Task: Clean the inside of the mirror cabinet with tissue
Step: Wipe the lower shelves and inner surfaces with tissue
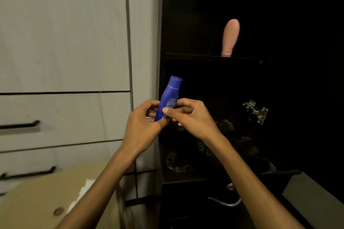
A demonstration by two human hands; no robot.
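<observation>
While most of the left side is filled by pale grey cupboard fronts (63, 42) with two dark drawer handles (20, 124), the right side is the dark open mirror cabinet (214, 83), whose inside is almost black. One shelf (195, 55) crosses the cabinet in its upper part, and a pink rounded bottle (230, 37) stands upright on this shelf. Lower, on the right inside wall, a metal hinge (256, 110) catches the light. At the bottom left lies a brown cardboard box (37, 197), and a piece of white tissue (83, 193) shows at its edge, partly hidden behind the left forearm.

Both arms reach forward to the front of the cabinet, below the shelf. Between the hands is a blue bottle (168, 98), tilted a little with its cap end upward. The left hand (143, 122) holds the lower part of the bottle with curled fingers. The right hand (189, 117) pinches the same bottle from the other side, its thumb pressed on the printed label. The two hands touch each other at the bottle.
</observation>
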